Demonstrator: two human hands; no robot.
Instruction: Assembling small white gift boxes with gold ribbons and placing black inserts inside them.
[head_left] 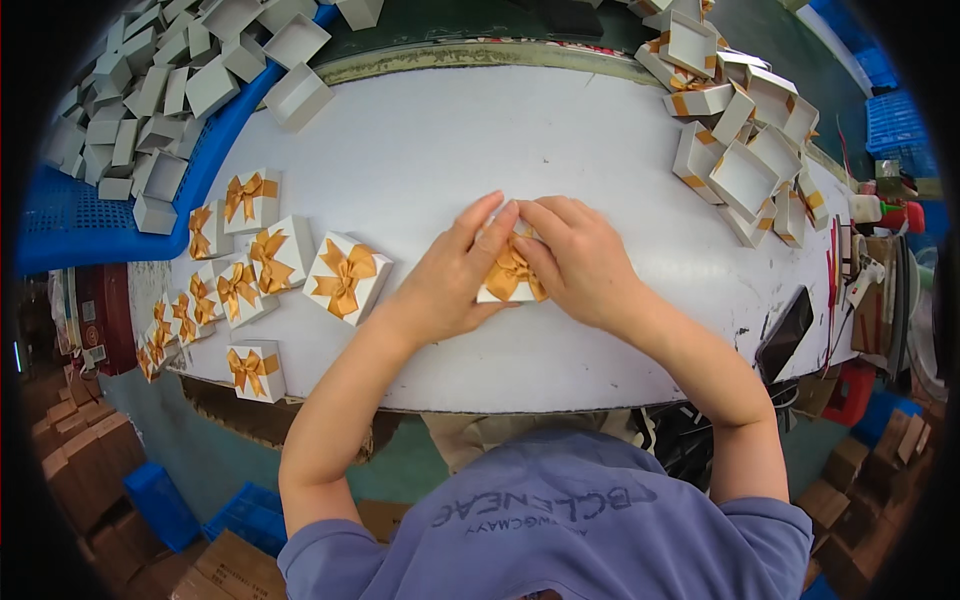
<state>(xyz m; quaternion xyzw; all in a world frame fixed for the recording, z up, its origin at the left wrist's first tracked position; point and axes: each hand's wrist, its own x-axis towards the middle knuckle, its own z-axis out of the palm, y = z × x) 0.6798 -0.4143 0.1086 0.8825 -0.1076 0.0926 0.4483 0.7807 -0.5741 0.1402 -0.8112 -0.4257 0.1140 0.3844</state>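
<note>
On table [520,140]: left hand [455,275] + right hand [580,260] curled, both gripping small bowed box [508,280].

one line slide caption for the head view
Both hands, left hand and right hand, press on a white gift box with a gold bow on the white table.

Bright, even overhead light on the white table [560,140]; soft shadows beneath it; edges around it bend, darken, perhaps slightly blurred.
</note>
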